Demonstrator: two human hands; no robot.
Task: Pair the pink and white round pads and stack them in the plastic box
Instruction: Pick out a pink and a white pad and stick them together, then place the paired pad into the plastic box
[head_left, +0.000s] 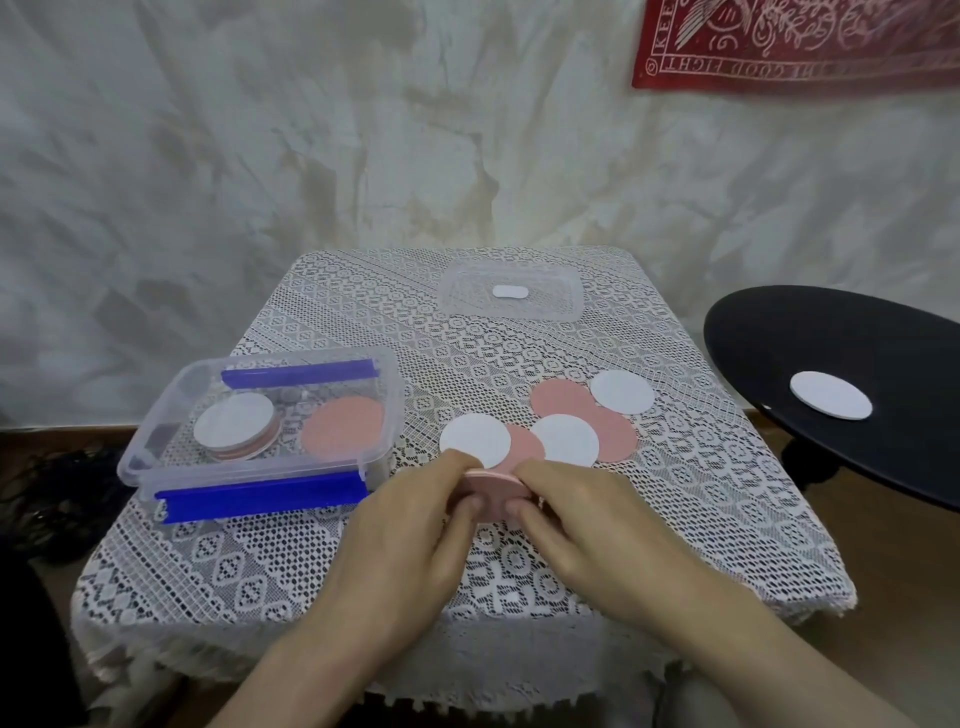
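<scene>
**Holding one pink pad by its rim**

Both sets of fingers are closed on a single pink pad (493, 488). My left fingers (448, 467) and right fingers (540, 474) curl round opposite edges with the thumbs on the near face. The pad is raised and tilted just above the table (322, 571). I cannot tell whether a white one lies behind it.

I judge these pads to be light and thin, with some give, like foam or felt. A hard squeeze would likely bow one, so a gentle pinch across the rim suits them. They look matte rather than slippery. Lying flat on the lace cloth (675, 519) they offer no handle. I expect to tip up an edge with a fingertip, most easily where one overlaps another.

Just beyond my fingertips a loose white pad (475, 440) overlaps a loose pink one (524, 447), and more of both colours lie farther out and to the right. The plastic box (150, 447) stands open, close to the left of my left fingers. It holds a stack (234, 426) topped with white, and a lone pink disc (343, 426) beside it. The lid (511, 296) lies well beyond my fingers.
</scene>
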